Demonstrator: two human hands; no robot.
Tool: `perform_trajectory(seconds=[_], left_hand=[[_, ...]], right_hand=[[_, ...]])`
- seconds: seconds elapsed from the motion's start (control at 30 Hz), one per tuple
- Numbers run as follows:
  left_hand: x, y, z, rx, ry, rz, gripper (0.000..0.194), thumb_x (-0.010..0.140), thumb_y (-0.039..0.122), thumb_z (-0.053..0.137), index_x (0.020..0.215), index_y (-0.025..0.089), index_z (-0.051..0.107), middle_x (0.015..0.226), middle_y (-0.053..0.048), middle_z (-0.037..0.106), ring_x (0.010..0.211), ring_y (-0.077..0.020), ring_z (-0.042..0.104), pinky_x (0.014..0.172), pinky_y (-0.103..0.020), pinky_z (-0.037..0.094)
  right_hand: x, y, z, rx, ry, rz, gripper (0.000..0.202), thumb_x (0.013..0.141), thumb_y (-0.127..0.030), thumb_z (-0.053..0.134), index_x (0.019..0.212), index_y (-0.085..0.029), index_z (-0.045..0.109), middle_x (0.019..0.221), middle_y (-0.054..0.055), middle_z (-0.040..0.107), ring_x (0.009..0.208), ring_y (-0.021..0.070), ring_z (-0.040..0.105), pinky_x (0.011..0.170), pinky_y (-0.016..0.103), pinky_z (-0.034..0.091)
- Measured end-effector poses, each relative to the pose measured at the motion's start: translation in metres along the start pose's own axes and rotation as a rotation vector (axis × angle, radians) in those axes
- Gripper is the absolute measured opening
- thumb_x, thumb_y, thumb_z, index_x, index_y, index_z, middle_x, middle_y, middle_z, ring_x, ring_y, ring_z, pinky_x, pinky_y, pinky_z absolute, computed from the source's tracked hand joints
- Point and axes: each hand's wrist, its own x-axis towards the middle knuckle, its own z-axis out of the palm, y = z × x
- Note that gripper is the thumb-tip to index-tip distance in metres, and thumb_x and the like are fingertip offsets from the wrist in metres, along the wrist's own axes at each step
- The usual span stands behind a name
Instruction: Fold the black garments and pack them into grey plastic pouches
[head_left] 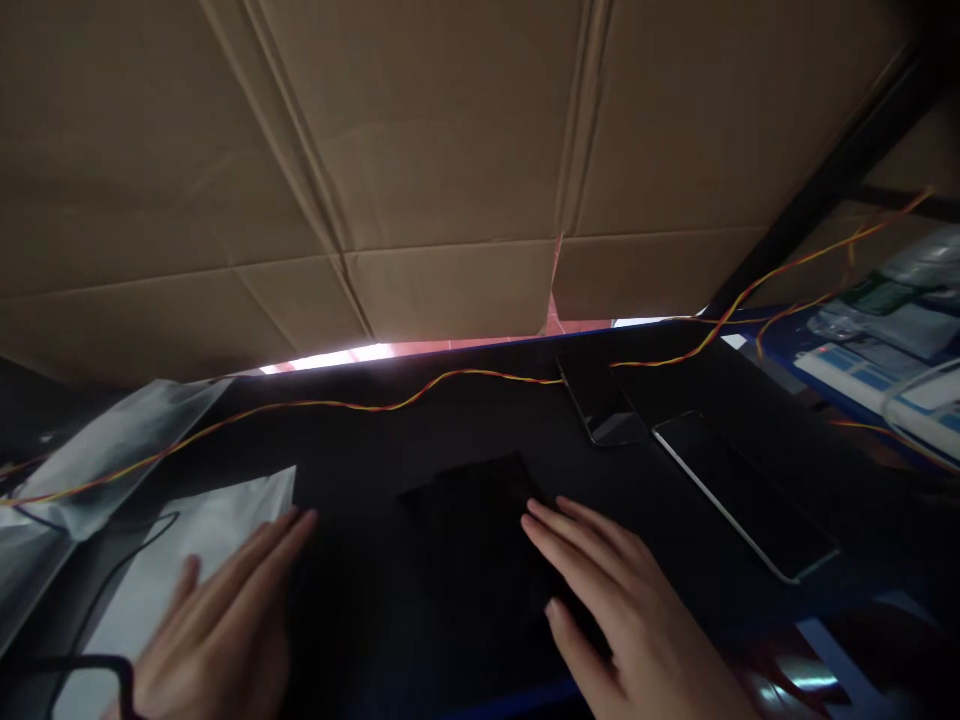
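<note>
A black folded cloth-like item [472,530] lies on the dark table [360,450] in front of me, its outline hard to make out against the surface. My right hand [607,580] rests at its right side with fingers stretched out, the fingertips at its edge. To the left, my left hand [225,620] lies over a white paper or flat bag [217,510], its fingers extended and the thumb apart. Neither hand grips anything that I can see.
Two dark-screened phones, one farther back [600,400] and one nearer [742,490], lie at right. A twisted red-yellow wire [390,406] crosses the table. Translucent plastic bags [127,460] are at left; cardboard [450,150] hangs behind. A blue shelf edge holds packages [892,390] at right.
</note>
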Motion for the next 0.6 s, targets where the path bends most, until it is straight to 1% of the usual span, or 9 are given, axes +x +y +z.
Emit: perform_trajectory(seconds=[0.03,0.1,0.13,0.2,0.27,0.37,0.47,0.53,0.6], left_hand=[[0.002,0.020,0.004,-0.026,-0.010,0.080,0.063,0.109,0.034,0.046,0.169,0.053,0.039,0.165,0.014,0.059,0.144,-0.0282,0.067,0.138,-0.057,0.030],[0.006,0.058,0.017,-0.045,0.023,0.232,0.064,0.108,0.027,0.052,0.168,0.047,0.042,0.161,0.009,0.064,0.139,-0.0233,0.071,0.134,-0.050,0.042],[0.008,0.074,0.025,-0.027,-0.015,0.292,0.064,0.109,0.028,0.053,0.170,0.041,0.040,0.164,0.005,0.062,0.143,-0.0243,0.068,0.130,-0.049,0.048],[0.011,0.097,0.040,0.050,-0.055,0.382,0.066,0.111,0.035,0.049,0.175,0.030,0.033,0.169,-0.005,0.057,0.149,-0.0300,0.062,0.116,-0.051,0.061],[0.012,0.107,0.050,0.124,-0.068,0.425,0.068,0.113,0.038,0.043,0.177,0.023,0.025,0.172,-0.012,0.051,0.154,-0.0355,0.056,0.108,-0.055,0.065],[0.015,0.101,0.050,0.139,-0.082,0.480,0.068,0.115,0.040,0.039,0.178,0.021,0.022,0.175,-0.013,0.045,0.158,-0.0354,0.051,0.110,-0.056,0.063],[0.017,0.082,0.041,0.086,-0.127,0.516,0.067,0.115,0.044,0.042,0.177,0.026,0.025,0.175,-0.009,0.046,0.158,-0.0317,0.051,0.119,-0.055,0.056],[0.017,0.064,0.036,0.051,-0.151,0.451,0.066,0.114,0.041,0.044,0.177,0.030,0.025,0.175,-0.007,0.047,0.158,-0.0312,0.051,0.124,-0.058,0.050],[0.014,0.041,0.033,0.015,-0.159,0.332,0.067,0.114,0.037,0.044,0.177,0.033,0.024,0.175,-0.006,0.047,0.158,-0.0318,0.050,0.128,-0.063,0.043]], right_hand=[[0.000,-0.002,-0.003,0.005,0.020,0.017,0.056,0.105,-0.024,0.057,0.161,-0.029,0.057,0.160,0.002,0.065,0.144,0.0291,0.066,0.107,0.047,0.067],[0.002,-0.006,-0.003,0.013,0.025,0.029,0.052,0.109,-0.030,0.057,0.161,-0.030,0.057,0.166,0.002,0.059,0.151,0.0300,0.059,0.111,0.049,0.065],[0.002,-0.007,0.001,0.015,0.005,0.020,0.052,0.110,-0.031,0.057,0.162,-0.029,0.056,0.169,0.002,0.055,0.154,0.0307,0.056,0.113,0.050,0.063],[0.002,-0.008,0.012,0.009,-0.061,-0.014,0.058,0.109,-0.031,0.059,0.166,-0.026,0.050,0.172,0.005,0.050,0.158,0.0329,0.051,0.115,0.053,0.061],[0.001,-0.007,0.024,-0.012,-0.115,-0.027,0.063,0.109,-0.030,0.061,0.170,-0.024,0.045,0.174,0.006,0.047,0.160,0.0348,0.046,0.117,0.056,0.059],[-0.002,0.002,0.031,-0.054,-0.125,0.013,0.060,0.111,-0.028,0.057,0.170,-0.030,0.045,0.176,0.004,0.044,0.164,0.0361,0.040,0.118,0.061,0.057],[-0.007,0.015,0.025,-0.086,-0.031,0.105,0.062,0.114,-0.034,0.053,0.173,-0.030,0.038,0.178,0.008,0.040,0.162,0.0368,0.042,0.114,0.063,0.060],[-0.009,0.022,0.020,-0.094,0.033,0.169,0.068,0.114,-0.043,0.053,0.175,-0.025,0.030,0.177,0.014,0.041,0.161,0.0380,0.045,0.110,0.064,0.062],[-0.010,0.025,0.020,-0.094,0.075,0.210,0.062,0.114,-0.048,0.052,0.170,-0.024,0.038,0.175,0.016,0.046,0.159,0.0398,0.047,0.108,0.066,0.062]])
